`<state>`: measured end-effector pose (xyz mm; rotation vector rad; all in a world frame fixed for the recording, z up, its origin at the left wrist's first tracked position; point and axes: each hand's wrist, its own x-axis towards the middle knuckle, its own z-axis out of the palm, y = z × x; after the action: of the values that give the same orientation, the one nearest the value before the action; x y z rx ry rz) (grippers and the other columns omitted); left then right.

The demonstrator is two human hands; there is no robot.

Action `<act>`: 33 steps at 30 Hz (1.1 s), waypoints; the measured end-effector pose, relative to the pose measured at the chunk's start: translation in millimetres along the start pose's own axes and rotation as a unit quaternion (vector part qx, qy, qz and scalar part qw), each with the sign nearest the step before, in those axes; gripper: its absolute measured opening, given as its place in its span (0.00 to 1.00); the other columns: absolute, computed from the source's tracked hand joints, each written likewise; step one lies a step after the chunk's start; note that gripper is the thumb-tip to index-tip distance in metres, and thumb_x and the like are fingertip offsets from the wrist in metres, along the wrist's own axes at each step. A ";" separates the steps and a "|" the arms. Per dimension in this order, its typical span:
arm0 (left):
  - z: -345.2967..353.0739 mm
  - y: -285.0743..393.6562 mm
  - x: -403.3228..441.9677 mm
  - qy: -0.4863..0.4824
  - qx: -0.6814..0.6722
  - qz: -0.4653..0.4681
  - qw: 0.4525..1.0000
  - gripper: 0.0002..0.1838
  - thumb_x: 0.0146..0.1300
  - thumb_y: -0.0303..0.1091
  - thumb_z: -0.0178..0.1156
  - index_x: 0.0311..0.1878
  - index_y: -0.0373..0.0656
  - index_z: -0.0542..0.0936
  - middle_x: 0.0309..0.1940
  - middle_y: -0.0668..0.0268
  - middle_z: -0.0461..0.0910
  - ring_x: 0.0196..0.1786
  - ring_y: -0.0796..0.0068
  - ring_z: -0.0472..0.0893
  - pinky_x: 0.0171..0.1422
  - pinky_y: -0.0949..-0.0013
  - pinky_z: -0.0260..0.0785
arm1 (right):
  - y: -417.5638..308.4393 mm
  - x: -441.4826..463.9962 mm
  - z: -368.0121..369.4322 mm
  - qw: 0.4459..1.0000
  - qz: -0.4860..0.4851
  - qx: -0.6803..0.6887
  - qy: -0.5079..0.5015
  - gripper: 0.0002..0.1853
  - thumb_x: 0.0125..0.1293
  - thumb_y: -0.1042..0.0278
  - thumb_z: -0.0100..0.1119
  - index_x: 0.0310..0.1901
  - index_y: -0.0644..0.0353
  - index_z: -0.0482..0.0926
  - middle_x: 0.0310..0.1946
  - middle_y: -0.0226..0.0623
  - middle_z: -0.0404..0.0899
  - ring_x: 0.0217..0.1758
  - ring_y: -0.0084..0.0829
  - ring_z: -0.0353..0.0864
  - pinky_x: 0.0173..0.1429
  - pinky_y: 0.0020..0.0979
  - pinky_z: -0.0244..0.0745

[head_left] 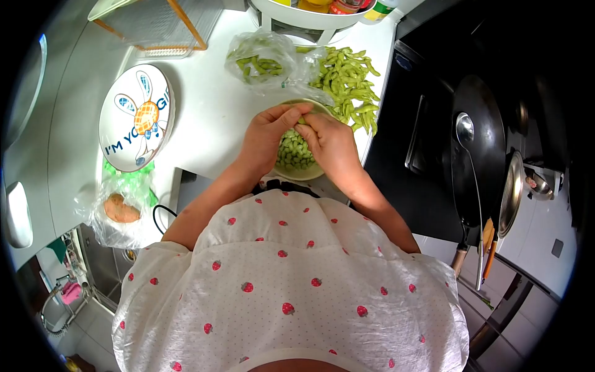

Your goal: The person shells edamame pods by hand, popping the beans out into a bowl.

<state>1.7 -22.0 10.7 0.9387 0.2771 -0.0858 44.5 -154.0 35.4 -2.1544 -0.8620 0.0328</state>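
Observation:
Both my hands meet over a pale bowl [297, 173] that holds shelled green beans [295, 152]. My left hand [268, 133] and my right hand [331, 141] pinch a green pod [302, 121] between their fingertips; the fingers hide much of it. Beyond the bowl, to the right, a heap of green pods [347, 77] is spread on the white counter [204, 111]. A clear plastic bag [263, 56] with some pods inside lies at the heap's left.
A stack of plates [127, 93] stands at left, above a bagged brown item [121, 209]. On the right, a black stove [396, 180] carries a wok [480, 167] with a ladle [465, 128]. A round rack [310, 15] with bottles and a dish rack [167, 46] are at the back.

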 end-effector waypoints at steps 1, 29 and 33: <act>0.7 -0.2 -0.7 -0.002 0.008 0.003 1.000 0.14 0.63 0.34 0.51 0.45 0.33 0.76 0.47 0.60 0.76 0.51 0.74 0.72 0.59 0.71 0.60 | -0.3 -1.1 0.7 1.000 0.008 0.002 0.005 0.08 0.56 0.70 0.57 0.36 0.64 0.75 0.25 0.44 0.75 0.24 0.41 0.74 0.28 0.33 0.69; -2.5 5.6 1.2 -0.192 -0.126 -0.020 0.973 0.21 0.66 0.45 0.44 0.45 0.33 0.73 0.47 0.56 0.74 0.39 0.67 0.77 0.42 0.70 0.71 | -7.3 -2.8 -10.1 0.650 0.319 0.670 -0.162 0.12 0.66 0.65 0.47 0.40 0.67 0.74 0.19 0.33 0.73 0.11 0.20 0.64 0.16 0.20 0.60; -5.4 5.0 1.5 -0.108 -0.097 -0.012 0.989 0.13 0.64 0.37 0.49 0.35 0.36 0.75 0.44 0.57 0.75 0.41 0.71 0.75 0.46 0.70 0.68 | -0.8 2.2 -4.4 0.871 0.263 0.390 -0.141 0.09 0.63 0.69 0.51 0.32 0.66 0.76 0.17 0.31 0.73 0.13 0.21 0.68 0.19 0.20 0.64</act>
<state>3.0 -14.6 11.2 0.7265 0.0937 -0.1779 47.0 -155.3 39.5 -1.5447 -0.2846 0.8455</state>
